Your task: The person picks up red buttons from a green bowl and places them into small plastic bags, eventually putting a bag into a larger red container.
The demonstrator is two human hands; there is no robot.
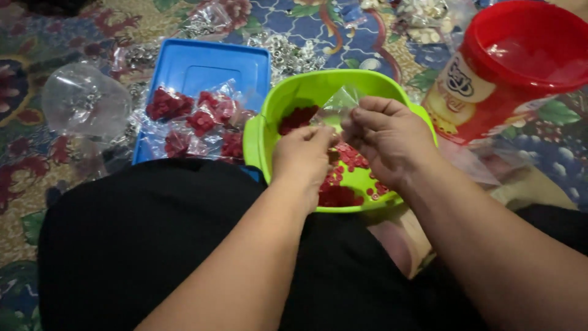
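Note:
A lime green bowl (306, 86) rests on my lap and holds several small red buttons (337, 195). Over it, my left hand (301, 156) and my right hand (386, 138) pinch the two sides of a small clear plastic bag (338, 104). The bag stands upright between my fingertips, and I cannot tell what is inside it. Left of the bowl lies a blue lid (202, 70) with several small clear bags of red buttons (196, 119) on it.
A red plastic tub (508, 67) with a printed label stands at the right. Clear bags of silver metal pieces (288, 55) and pale buttons (422, 18) lie on the patterned floral carpet (37, 122). A puffed clear bag (82, 101) sits far left.

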